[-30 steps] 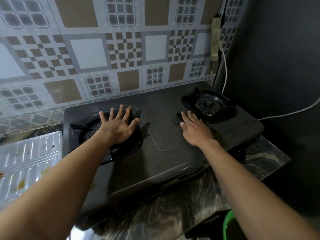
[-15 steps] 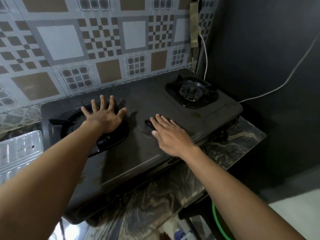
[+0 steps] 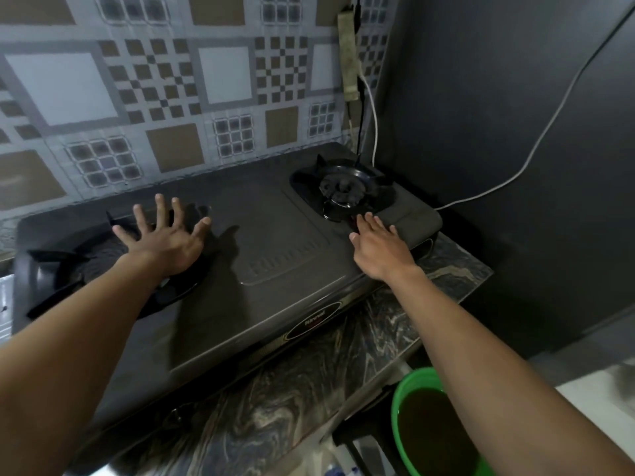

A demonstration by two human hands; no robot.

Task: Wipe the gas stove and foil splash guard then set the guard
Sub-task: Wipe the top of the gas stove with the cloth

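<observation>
Rightward over the gas stove (image 3: 275,235) on the marble desk (image 3: 309,389) went the right hand (image 3: 381,249), flat, open and empty, fingertips near the right burner (image 3: 343,192). Further left, the left hand (image 3: 165,242) stayed spread and empty over the left burner (image 3: 68,266).

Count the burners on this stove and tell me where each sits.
2. The right burner lies just beyond the right hand; the left burner is partly hidden under the left hand.
</observation>
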